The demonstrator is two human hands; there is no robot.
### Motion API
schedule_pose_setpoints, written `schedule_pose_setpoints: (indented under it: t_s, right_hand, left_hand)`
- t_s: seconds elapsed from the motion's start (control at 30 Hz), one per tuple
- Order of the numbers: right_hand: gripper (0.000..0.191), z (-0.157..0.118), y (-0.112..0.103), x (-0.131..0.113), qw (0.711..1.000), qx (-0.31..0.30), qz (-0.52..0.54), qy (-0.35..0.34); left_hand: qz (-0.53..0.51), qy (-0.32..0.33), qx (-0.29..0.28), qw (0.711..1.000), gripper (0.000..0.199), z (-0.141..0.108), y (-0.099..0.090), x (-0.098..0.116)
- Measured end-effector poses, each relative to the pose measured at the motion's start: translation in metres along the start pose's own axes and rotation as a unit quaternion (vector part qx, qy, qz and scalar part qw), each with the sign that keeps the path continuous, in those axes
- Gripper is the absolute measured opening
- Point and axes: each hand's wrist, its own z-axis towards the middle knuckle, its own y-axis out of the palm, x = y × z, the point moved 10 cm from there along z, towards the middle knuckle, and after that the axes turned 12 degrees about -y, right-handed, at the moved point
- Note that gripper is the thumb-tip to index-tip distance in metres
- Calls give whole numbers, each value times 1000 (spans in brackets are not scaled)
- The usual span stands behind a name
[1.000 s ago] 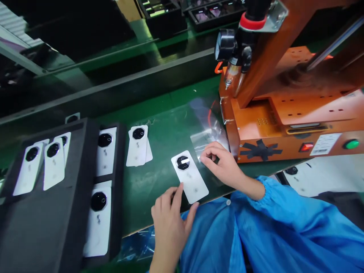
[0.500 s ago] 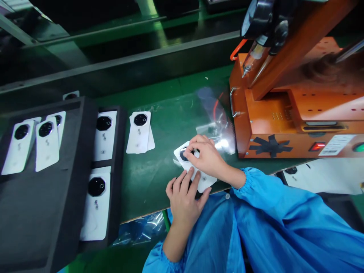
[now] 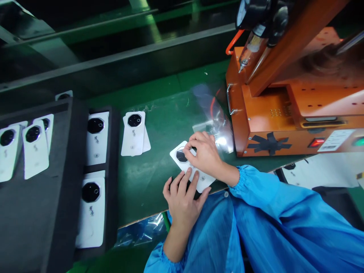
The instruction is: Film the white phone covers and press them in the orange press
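Note:
A white phone back cover (image 3: 204, 184) with a dark octagonal camera panel lies slanted near the front edge of the green bench. My left hand (image 3: 183, 199) holds its near side, fingertips resting on the white surface and the thumb by the lower corner. Over the camera panel, my right hand (image 3: 206, 153) is closed in a pinch, thumb and forefinger at the panel's right side. Whatever is between those fingertips is too small to make out. Farther left, two overlapping phone back covers (image 3: 133, 134) lie on the bench.
Black foam trays (image 3: 61, 182) at the left carry several more covers (image 3: 35, 151). An orange machine (image 3: 244, 132) with a pressure gauge stands at the right. Clear plastic film (image 3: 223, 132) lies beside it. Another white cover (image 3: 301, 172) shows below the machine.
The camera view has shifted slightly, moving the trays left in the picture. My right fingertips have shifted a little, showing more of the camera panel. My left hand stays on the cover.

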Motion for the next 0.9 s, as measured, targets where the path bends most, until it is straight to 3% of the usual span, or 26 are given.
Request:
schedule_pose_setpoints:
  t_s: [0.53, 0.9]
  right_hand:
    - [16, -1, 1, 0, 1000, -9, -24, -10]
    - [18, -2, 3, -20, 987, -54, -128, -86]
  left_hand:
    - [8, 0, -12, 1000, 49, 0, 2, 0]
    - [3, -6, -18, 1000, 44, 1, 1, 1]
